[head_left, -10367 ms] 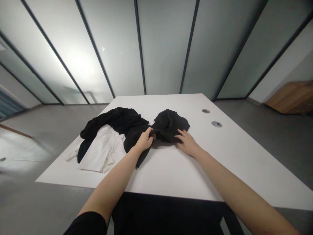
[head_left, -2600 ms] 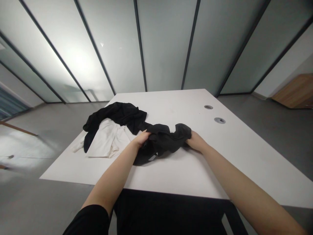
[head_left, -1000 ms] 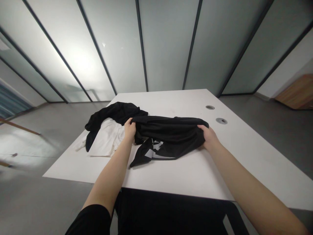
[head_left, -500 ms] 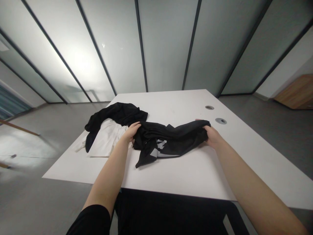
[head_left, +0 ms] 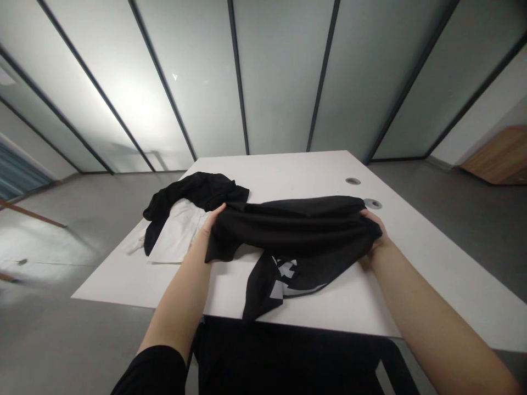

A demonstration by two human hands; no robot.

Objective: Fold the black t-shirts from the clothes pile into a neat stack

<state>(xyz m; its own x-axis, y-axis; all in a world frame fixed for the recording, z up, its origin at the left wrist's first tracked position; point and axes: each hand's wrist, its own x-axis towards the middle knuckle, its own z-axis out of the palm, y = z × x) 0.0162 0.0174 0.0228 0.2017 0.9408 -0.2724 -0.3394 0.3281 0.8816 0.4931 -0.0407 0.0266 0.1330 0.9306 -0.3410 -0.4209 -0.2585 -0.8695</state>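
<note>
- on the white table (head_left: pixel 119 285), toward the near edge: a black garment (head_left: pixel 300 227) stretched sideways between two bare hands, its upper part lifted off the surface as far as i can judge.
- left hand (head_left: pixel 213 219): closed on the left end, thumb on top, fingers hidden under cloth. right hand (head_left: pixel 376 236): wrapped round the right end, cloth bunched in the palm. no slack gap visible in either grip.
- just left of it: a white garment (head_left: pixel 175 236) and a second dark garment (head_left: pixel 201 189) in a loose heap. left hand overlaps the white one in my line of sight; can't tell if it touches.
- risk 1: lower flap folds under or twists. cause would be the uneven hang: left part of the flap droops to the near table edge, rest sits higher.
- risk 2: flap snags or drags at that edge. it meets the person's black clothing there, so can't tell if it pokes past.
- risk 3: heap gets pulled along. cause: left end sits right beside it.
- risk 4: creases locked in. the span shows long sideways folds, and the right end is crumpled.
- writing: a pale print (head_left: pixel 284 274) on the flap, blocky shapes plus a curved strip. could be letters or a logo; folds break it up, unreadable.
- no brand or label legible on the heap either.
</note>
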